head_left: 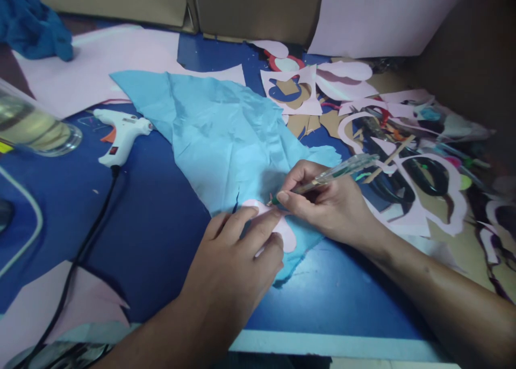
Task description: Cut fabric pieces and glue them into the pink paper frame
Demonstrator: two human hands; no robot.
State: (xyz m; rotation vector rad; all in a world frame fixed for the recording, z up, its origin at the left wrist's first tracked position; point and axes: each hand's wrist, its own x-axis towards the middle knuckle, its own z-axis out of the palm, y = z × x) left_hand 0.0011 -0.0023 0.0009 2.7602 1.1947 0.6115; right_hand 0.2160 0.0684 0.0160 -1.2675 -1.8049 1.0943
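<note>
A creased piece of light blue fabric (226,127) lies spread over the blue table. Near its front edge rests a small pink cut-out shape (287,234), partly hidden under my fingers. My left hand (237,256) presses the cut-out against the fabric, its fingers spread and laid flat. Between the thumb and fingers of my right hand (322,197) is a clear pen (342,168) with a green tip section. The pen's tip touches or nearly touches the upper edge of the cut-out.
A white glue gun (123,135) with a black cord lies left of the fabric. Further left stands a glass of yellowish liquid (36,127). Pink sheet scraps (459,207) and tools clutter the right side. Cardboard boxes (258,8) line the back; blue cloth (32,22) lies back left.
</note>
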